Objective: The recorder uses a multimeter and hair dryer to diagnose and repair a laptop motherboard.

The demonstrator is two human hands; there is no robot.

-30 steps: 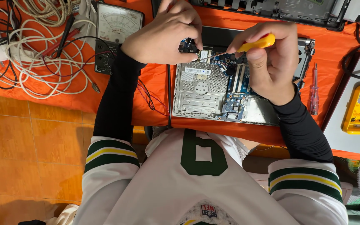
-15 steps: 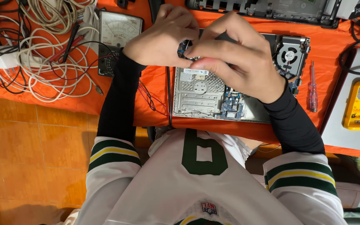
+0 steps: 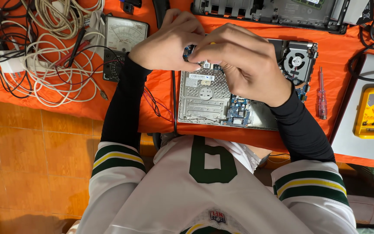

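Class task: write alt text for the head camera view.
Two hands, left and right, meet over an opened laptop on an orange cloth. A meter and cables lie left, a screwdriver right.

White label (image 3: 200,77) on opened laptop (image 3: 204,104).

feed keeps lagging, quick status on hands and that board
Left hand and right hand meet over the opened laptop board. Small part hidden between them. Red screwdriver lies aside.
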